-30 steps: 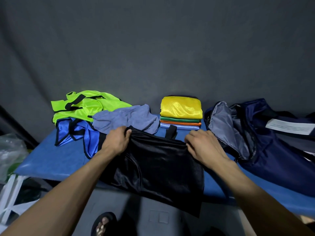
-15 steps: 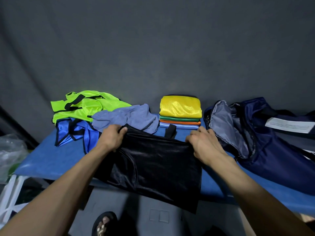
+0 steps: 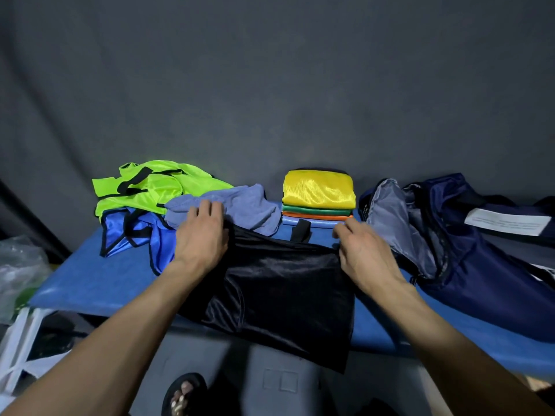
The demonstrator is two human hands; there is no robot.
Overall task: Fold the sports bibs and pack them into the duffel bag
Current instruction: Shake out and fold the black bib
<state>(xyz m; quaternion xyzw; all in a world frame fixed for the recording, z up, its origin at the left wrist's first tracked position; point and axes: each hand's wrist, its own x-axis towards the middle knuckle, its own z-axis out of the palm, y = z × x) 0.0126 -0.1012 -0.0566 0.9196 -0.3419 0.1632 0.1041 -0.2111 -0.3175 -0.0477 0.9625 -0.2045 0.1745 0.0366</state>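
A shiny black bib [image 3: 279, 283] lies across the blue table [image 3: 90, 280], its lower part hanging over the front edge. My left hand [image 3: 201, 235] rests with straight fingers on the bib's top left corner, fingertips reaching the grey-blue bib [image 3: 246, 205]. At the top right corner my right hand [image 3: 363, 253], slightly blurred, pinches the bib with curled fingers. The open navy duffel bag [image 3: 468, 259] sits at the right, showing its grey lining. Behind the black bib stands a stack of folded bibs [image 3: 318, 193] with a yellow one on top.
Unfolded bibs lie at the back left: a neon green one [image 3: 150, 184] over a royal blue one [image 3: 132, 229]. A white paper label [image 3: 507, 223] lies on the duffel. A clear plastic bag [image 3: 18, 265] sits left of the table. A sandalled foot [image 3: 183, 397] shows below.
Both hands pushed the black bib's top edge further onto the table. My left hand's fingers went from gripping the corner to lying straight over it.
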